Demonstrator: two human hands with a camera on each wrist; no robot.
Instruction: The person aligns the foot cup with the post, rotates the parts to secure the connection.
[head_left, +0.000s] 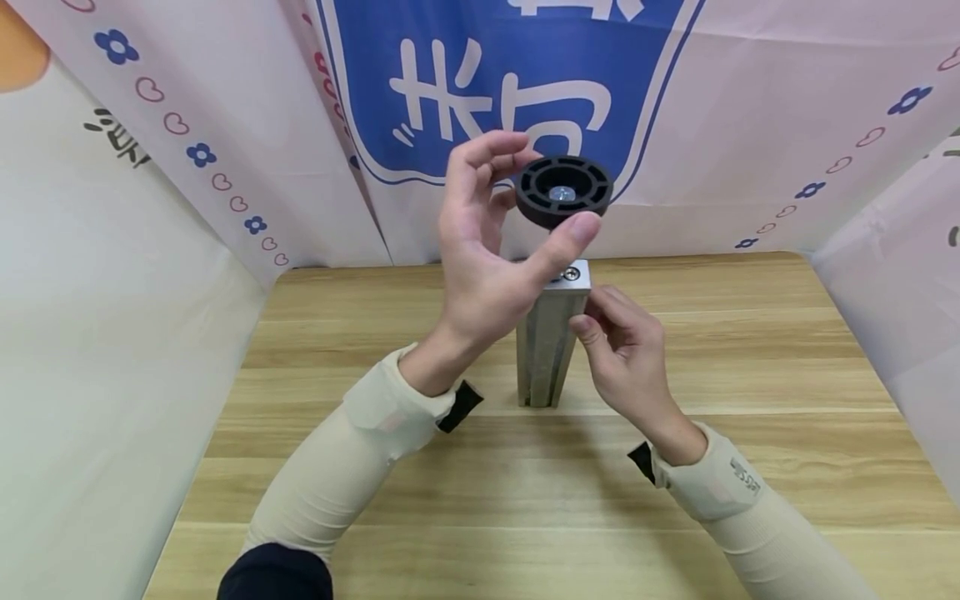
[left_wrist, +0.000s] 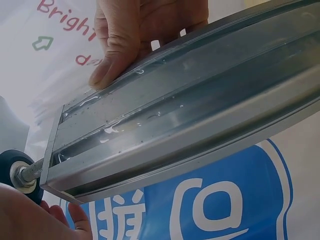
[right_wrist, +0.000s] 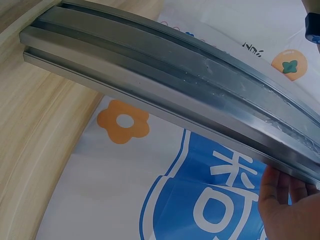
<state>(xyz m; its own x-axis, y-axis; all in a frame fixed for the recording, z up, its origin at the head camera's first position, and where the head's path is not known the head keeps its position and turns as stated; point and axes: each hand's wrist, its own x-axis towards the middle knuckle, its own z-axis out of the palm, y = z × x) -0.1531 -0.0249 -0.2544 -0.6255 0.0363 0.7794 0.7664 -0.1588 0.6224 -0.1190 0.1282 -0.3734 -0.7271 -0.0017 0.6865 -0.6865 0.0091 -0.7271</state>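
Note:
An aluminium profile (head_left: 545, 350) stands upright on the table, its grooved side running the length. A metal end plate (head_left: 581, 284) with a screw caps its top. Above that plate is a black round levelling foot (head_left: 529, 206), a bolt head showing in its hollow. My left hand (head_left: 483, 258) pinches the foot by its rim, thumb in front and fingers behind. Between foot and plate, the left wrist view shows a threaded stud (left_wrist: 34, 170) with a nut. My right hand (head_left: 628, 346) grips the profile near its top, thumb (left_wrist: 103, 72) against one side.
A wooden table (head_left: 360, 500) lies under the work. Behind it hangs a printed cloth (head_left: 675, 200) with a blue sign, and pale cloth walls (head_left: 120, 333) stand at both sides. Light sleeves with wrist straps (head_left: 397, 400) cover both forearms.

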